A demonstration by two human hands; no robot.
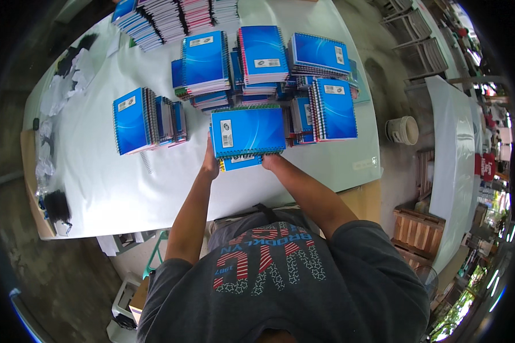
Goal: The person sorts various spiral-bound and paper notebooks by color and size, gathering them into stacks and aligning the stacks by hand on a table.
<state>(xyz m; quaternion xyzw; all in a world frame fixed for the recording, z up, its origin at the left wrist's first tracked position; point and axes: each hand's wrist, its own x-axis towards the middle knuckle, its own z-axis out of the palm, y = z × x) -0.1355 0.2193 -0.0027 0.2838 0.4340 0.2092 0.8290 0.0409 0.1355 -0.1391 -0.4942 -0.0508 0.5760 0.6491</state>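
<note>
Between my hands is a stack of blue spiral notebooks, with coil bindings along its near and far edges and a white label on the top cover. My left hand grips the stack's left side, its fingers partly hidden by the notebooks. My right hand is closed at the near right corner, with most of its fingers out of sight under the stack. Whether the stack touches the table or is lifted, I cannot tell. Just to the right stands a pile of blue notebooks, and further left another pile.
Taller piles of blue notebooks stand beyond my hands on the white-covered table. Long rows of stacked notebooks line the far edge. Crumpled plastic lies at the left. On the floor at right are a white bucket and a wooden crate.
</note>
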